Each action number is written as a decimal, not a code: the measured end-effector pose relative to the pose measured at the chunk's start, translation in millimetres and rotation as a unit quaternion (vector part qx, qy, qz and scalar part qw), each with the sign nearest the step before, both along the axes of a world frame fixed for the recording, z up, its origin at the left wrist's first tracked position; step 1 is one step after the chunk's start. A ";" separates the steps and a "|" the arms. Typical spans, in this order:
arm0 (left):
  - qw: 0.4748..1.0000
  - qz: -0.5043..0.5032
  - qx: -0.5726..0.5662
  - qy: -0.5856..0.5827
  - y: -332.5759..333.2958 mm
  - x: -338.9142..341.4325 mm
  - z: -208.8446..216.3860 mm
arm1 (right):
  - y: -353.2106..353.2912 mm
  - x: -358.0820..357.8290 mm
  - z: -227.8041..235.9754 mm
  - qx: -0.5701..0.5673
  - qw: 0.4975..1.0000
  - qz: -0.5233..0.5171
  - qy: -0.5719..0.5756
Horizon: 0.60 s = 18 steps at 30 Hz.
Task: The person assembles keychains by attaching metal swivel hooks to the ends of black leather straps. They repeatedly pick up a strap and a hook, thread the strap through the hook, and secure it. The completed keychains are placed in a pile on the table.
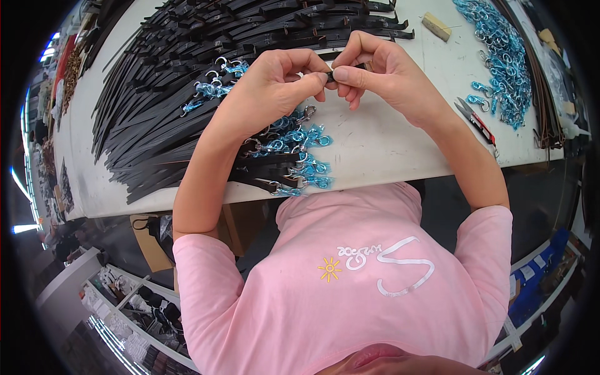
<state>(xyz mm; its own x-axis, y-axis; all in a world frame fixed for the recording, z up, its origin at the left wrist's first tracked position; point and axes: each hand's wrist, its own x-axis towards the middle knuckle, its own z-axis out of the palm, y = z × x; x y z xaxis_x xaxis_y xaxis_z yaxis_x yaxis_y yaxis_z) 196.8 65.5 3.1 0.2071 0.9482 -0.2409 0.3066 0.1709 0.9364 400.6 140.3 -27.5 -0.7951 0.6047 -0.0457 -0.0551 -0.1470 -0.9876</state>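
My left hand (278,86) and my right hand (382,74) meet over the table, thumbs and fingertips pinched on the end of a black strap (330,76). Most of that strap is hidden by my fingers. Just beyond and to the left spreads a large pile of flat black straps (181,69). Below my left hand lie several straps fitted with metal snap hooks (312,169) wrapped in blue film. A few more blue-wrapped hooks (212,87) rest on the straps beside my left wrist.
A heap of blue-wrapped hooks (503,62) covers the table's far right. Red-handled snips (478,124) lie near my right forearm, and a yellowish block (436,27) sits farther back. Dark cords (550,119) hang along the right edge of the white table (400,147).
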 end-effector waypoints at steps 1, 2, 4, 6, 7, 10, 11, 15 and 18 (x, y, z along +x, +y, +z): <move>1.000 0.000 -0.001 -0.004 -0.3 -0.1 0.8 | 0.1 0.2 -0.2 -0.001 1.000 0.001 -0.001; 1.000 0.001 -0.001 -0.008 -0.9 0.0 2.1 | 0.1 0.2 0.1 -0.001 1.000 0.001 0.001; 1.000 0.004 -0.007 -0.010 -0.6 0.9 4.3 | 0.1 0.3 0.5 -0.001 1.000 -0.001 0.002; 1.000 0.012 -0.017 -0.007 -0.2 2.6 6.4 | 0.3 0.3 0.5 0.002 1.000 -0.002 0.001; 1.000 0.013 -0.014 -0.004 0.0 2.5 5.9 | 0.3 0.2 0.3 0.004 1.000 -0.002 0.000; 1.000 0.017 -0.002 0.004 0.3 2.5 3.7 | 0.8 -0.3 -0.8 0.015 1.000 -0.003 0.002; 1.000 0.020 0.004 0.007 -0.7 3.1 1.5 | 0.8 -0.7 -1.1 0.017 1.000 -0.003 0.002; 0.999 0.024 0.021 0.016 -1.4 5.0 -3.0 | 0.2 -0.4 -2.2 0.025 1.000 -0.004 0.001; 1.000 0.018 0.019 0.006 -1.8 4.0 -3.8 | 0.7 0.2 -2.1 0.031 1.000 -0.004 0.000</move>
<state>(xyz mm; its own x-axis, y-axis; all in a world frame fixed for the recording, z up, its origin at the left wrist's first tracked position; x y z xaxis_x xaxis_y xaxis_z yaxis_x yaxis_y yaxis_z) 200.8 63.7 -0.7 0.1698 0.9634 -0.2074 0.3117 0.1472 0.9387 400.7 141.0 -29.6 -0.7900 0.6130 -0.0078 -0.0565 -0.0855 -0.9947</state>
